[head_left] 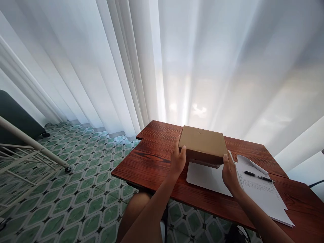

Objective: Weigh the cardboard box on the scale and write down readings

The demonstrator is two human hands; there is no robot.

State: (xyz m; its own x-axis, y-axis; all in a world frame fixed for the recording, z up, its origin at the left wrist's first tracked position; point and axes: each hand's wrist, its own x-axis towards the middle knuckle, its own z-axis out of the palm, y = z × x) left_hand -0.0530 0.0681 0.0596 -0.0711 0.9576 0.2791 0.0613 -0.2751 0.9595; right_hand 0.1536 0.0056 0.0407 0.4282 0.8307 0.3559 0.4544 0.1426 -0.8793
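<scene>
A brown cardboard box (204, 141) is held between my two hands over the table. My left hand (177, 158) grips its left side, with the thumb at the near left corner. On the near right corner, my right hand (230, 170) is closed around the edge. Both hands' far fingers are partly hidden by the box. Below the box lies a flat silver-grey laptop-like slab (207, 178), its far part covered from view.
To the right, written paper sheets (263, 192) lie with a black pen (259, 176) on top. The dark red wooden table (149, 158) has stepped edges. White curtains (215, 67) hang behind it. A white wheeled metal rack (37, 148) stands on the green tiled floor (88, 189).
</scene>
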